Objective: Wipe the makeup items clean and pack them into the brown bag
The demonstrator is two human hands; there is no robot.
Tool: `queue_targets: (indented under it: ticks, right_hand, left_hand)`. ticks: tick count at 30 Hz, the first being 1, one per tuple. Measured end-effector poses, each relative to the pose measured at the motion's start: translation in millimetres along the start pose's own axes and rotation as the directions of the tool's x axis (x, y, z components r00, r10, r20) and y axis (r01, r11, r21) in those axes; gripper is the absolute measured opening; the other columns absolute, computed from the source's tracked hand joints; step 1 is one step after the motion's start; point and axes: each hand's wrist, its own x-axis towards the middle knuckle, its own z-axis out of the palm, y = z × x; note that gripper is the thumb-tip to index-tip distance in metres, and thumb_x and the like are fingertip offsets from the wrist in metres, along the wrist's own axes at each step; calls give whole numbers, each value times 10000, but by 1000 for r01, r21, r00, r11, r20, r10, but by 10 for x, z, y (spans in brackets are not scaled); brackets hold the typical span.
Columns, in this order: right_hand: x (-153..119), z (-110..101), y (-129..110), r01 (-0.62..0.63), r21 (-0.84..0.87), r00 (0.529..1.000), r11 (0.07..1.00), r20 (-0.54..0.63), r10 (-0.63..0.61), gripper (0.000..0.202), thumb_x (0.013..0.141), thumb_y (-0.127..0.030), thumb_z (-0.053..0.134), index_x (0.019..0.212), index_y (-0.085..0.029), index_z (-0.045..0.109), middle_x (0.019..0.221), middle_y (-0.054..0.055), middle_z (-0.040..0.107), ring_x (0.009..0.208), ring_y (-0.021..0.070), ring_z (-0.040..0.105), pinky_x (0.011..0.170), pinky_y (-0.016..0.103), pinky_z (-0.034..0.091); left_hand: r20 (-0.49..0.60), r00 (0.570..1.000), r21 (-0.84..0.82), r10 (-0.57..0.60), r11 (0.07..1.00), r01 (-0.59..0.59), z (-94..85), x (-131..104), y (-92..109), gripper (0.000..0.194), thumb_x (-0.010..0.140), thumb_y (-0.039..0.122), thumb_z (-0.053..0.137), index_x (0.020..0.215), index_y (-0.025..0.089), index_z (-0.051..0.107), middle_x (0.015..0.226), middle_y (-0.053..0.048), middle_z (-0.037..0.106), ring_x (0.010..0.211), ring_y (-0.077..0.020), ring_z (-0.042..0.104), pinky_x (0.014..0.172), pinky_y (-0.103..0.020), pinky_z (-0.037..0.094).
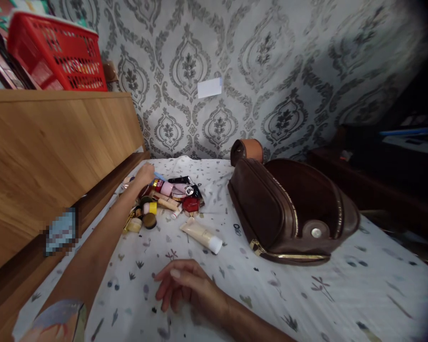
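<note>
My left hand is at the far edge of a pile of cosmetics, its fingers curled closed around or over something hidden, beside a blue item. The pile holds a red compact, a yellow-banded jar, a round brown-lidded jar and several tubes. A cream tube with a white cap lies nearer to me. Below it, my right hand hovers with loosely bent fingers apart and nothing in them. To the right stands a brown leather bag, unzipped and gaping.
Behind the bag sits a small orange-brown case. A wooden cabinet with a red basket on top borders the left side. The patterned wall rises behind the white printed sheet. Dark furniture stands at the right.
</note>
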Motion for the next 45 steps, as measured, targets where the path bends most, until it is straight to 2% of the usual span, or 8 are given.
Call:
queue_targets:
  ticks: [4,8,12,15,20,35,41,45]
  right_hand:
    - [4,-101,-290,113,-475,945,872,-220,-243,404,841,-533,618,924,-146,701,837,76,698,694,160,638,619,272,470]
    - [202,-352,-638,16,-927,736,375,-243,-632,293,887,-375,535,1094,-209,660,1063,89,665,962,242,615,835,374,487]
    - [550,-615,-870,-374,-927,732,16,-306,-608,625,820,-337,632,1404,-187,464,1386,184,465,1243,364,472,1009,499,389]
    - [791,-742,-932,-499,-865,772,-53,-416,-481,762,817,-390,652,1481,-190,336,1354,190,461,1198,353,507,970,451,406]
    - [1012,-877,-941,-513,-836,791,-194,-373,-485,648,821,-392,655,1401,-222,424,1212,160,497,1085,326,542,914,411,416]
    - [1393,-1187,-1127,-547,-787,766,-285,-332,-551,584,782,-262,675,1335,-185,504,1503,204,305,1349,370,317,1039,512,358]
    - [1156,-1186,-1065,-535,-814,755,-225,-342,-560,698,816,-379,662,1416,-132,403,1570,234,230,1441,389,230,1111,542,281]
    - [773,-1020,-943,-505,-847,748,-165,-335,-573,696,832,-337,634,1455,-156,382,1582,209,220,1441,376,263,1107,504,322]
  left_hand:
    - [-285,958,104,3,994,27,-213,-324,72,320,922,79,378,1196,102,542,1335,-226,510,1327,-369,426,1078,-532,353]
    - [-474,855,201,211,971,-129,-495,-585,135,293,927,152,357,1150,104,542,1065,-160,646,1064,-298,599,946,-426,454]
    - [-135,875,208,464,877,-433,-301,-1037,136,306,955,193,358,1169,185,576,888,-41,688,802,-193,646,771,-294,488]
    - [242,769,274,592,718,-639,50,-1326,136,314,994,341,429,1250,262,594,966,-36,707,857,-191,660,732,-266,470]
    - [306,865,477,398,722,-501,246,-1215,161,465,946,458,553,1385,310,516,1049,-77,720,929,-237,671,706,-274,445]
    - [235,961,557,145,790,-256,223,-677,93,432,937,523,526,1241,233,627,1086,-152,726,1017,-321,681,806,-360,475]
    - [196,979,565,59,809,-162,160,-619,62,501,910,590,521,1077,152,698,1008,-189,734,951,-347,694,771,-372,497]
    - [59,995,547,84,831,-103,62,-847,76,464,998,481,393,1309,182,561,1100,-159,710,997,-303,673,805,-359,490]
